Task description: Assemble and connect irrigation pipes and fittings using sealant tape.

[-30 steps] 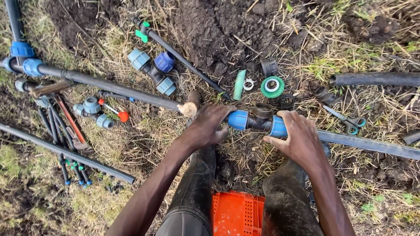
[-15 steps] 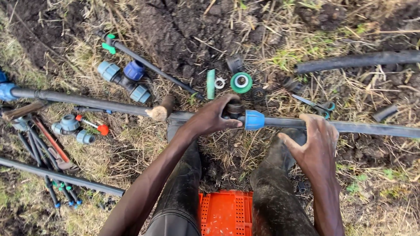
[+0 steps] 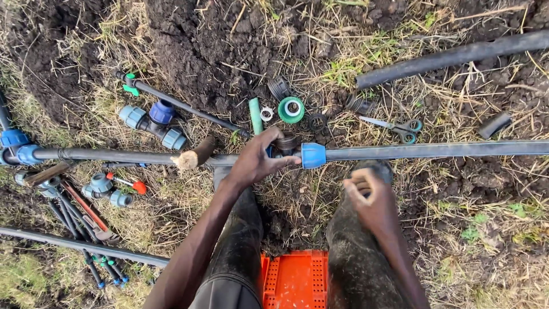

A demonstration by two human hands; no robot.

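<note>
Change: the right hand (image 3: 369, 194) has come off the black pipe (image 3: 434, 150) since half a second ago and now sits lower, over the right knee.
Left hand: the left hand (image 3: 260, 160) stays wrapped over the dark coupling (image 3: 286, 143), fingers closed on it, just left of the blue compression nut (image 3: 313, 155).
Right hand: loosely curled, fingers bent inward, holding nothing I can make out.
Pipe: smooth matte black plastic, long and round, running across the ground to its right edge.
Second pipe: another black pipe (image 3: 114, 155) leads from the coupling to the left edge, ending in blue fittings (image 3: 17, 146).
Ground: dark crumbly soil (image 3: 200, 40) with dry straw-like grass.
Loose parts: a green thread-tape roll (image 3: 291, 109), round and hollow, lies just beyond the coupling; a blue-capped tee fitting (image 3: 154, 121) lies to the left; scissors (image 3: 394, 126) with teal handles lie to the right.
Crate: an orange perforated plastic crate (image 3: 294, 280) sits between the legs at the near edge.
</note>
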